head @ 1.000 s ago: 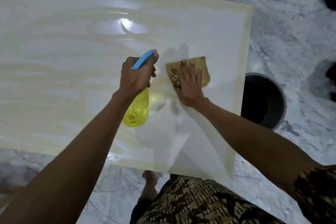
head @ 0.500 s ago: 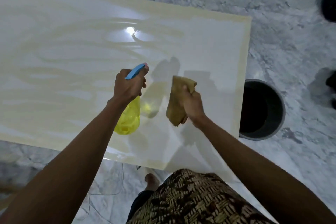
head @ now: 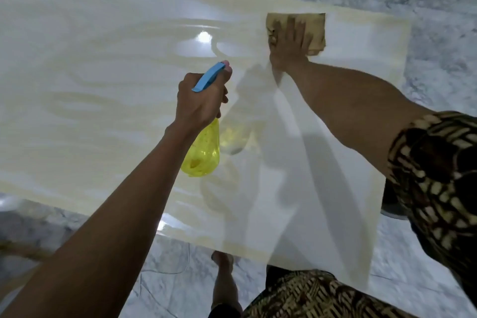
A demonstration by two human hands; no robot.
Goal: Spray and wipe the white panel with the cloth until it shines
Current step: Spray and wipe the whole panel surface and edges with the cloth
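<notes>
The white panel (head: 103,80) fills most of the view, glossy, with pale yellow smears across its left and middle. My left hand (head: 198,100) grips a yellow spray bottle (head: 202,155) with a blue trigger head, held above the panel's middle. My right hand (head: 289,41) lies flat, fingers spread, pressing a tan cloth (head: 313,26) onto the panel near its far right corner. The cloth lies spread out, partly covered by my fingers.
Grey marbled floor (head: 438,20) surrounds the panel. A dark bucket (head: 392,204) shows at the panel's right edge, mostly hidden by my patterned sleeve (head: 438,175). My bare foot (head: 224,281) stands just below the panel's near edge.
My right hand lifted the cloth bunched up off the panel, then carried it away from me and pressed it flat near the far right corner. The left hand keeps the bottle.
</notes>
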